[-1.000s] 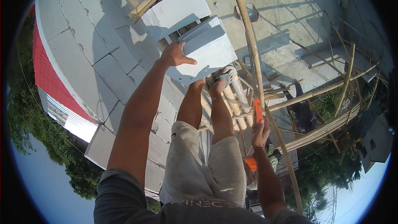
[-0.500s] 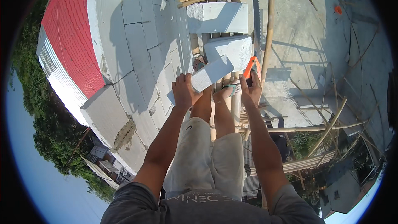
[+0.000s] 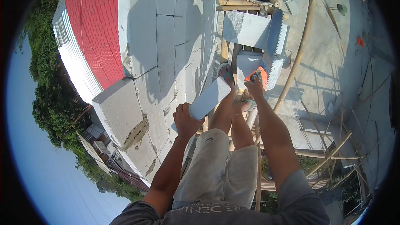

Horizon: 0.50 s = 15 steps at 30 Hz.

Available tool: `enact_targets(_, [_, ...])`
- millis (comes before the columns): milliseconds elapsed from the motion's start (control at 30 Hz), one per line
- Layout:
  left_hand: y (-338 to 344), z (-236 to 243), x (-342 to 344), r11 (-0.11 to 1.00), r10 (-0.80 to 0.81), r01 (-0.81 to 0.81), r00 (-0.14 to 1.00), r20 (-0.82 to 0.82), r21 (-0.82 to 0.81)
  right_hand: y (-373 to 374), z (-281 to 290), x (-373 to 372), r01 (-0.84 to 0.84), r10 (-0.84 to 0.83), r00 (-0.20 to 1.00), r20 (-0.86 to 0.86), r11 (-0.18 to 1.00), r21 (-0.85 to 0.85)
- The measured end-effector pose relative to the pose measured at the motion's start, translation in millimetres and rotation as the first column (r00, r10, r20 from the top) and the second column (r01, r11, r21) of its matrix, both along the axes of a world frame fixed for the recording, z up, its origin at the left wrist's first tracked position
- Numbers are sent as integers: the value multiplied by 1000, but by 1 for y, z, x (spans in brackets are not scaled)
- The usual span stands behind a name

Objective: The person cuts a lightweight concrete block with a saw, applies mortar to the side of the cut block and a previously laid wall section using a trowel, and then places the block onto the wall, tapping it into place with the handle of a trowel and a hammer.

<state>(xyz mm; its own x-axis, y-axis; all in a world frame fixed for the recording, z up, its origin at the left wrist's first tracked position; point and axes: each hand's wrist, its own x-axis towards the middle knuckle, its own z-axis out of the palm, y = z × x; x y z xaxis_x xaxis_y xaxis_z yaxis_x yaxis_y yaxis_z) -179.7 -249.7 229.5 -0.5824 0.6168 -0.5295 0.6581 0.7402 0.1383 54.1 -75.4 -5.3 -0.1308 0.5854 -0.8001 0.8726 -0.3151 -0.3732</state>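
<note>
Handsaw (image 3: 273, 33): orange-and-black handle is sitting in the right hand (image 3: 255, 86); long, broad blade is pointing away from the person, its coarse teeth facing right. Cut piece of pale aerated concrete block (image 3: 210, 98): oblong, flat-faced; left hand (image 3: 187, 120) is gripping its near end; piece is slanting up to the right, its far end catching sunlight, its broad face showing bluish-grey.

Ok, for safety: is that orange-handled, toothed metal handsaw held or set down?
Held: the right grip has the handsaw by its orange handle.
</note>
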Motion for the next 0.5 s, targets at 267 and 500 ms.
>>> enact_targets(267, [-14,-6,-8,998,43,-43,999,-6,-36,52,14,34,76,-75,991,-108,997,6])
enact_targets(500, [22,-3,-23,999,51,-52,998,-38,-13,137,54,-4,304,-298,947,-121,952,35])
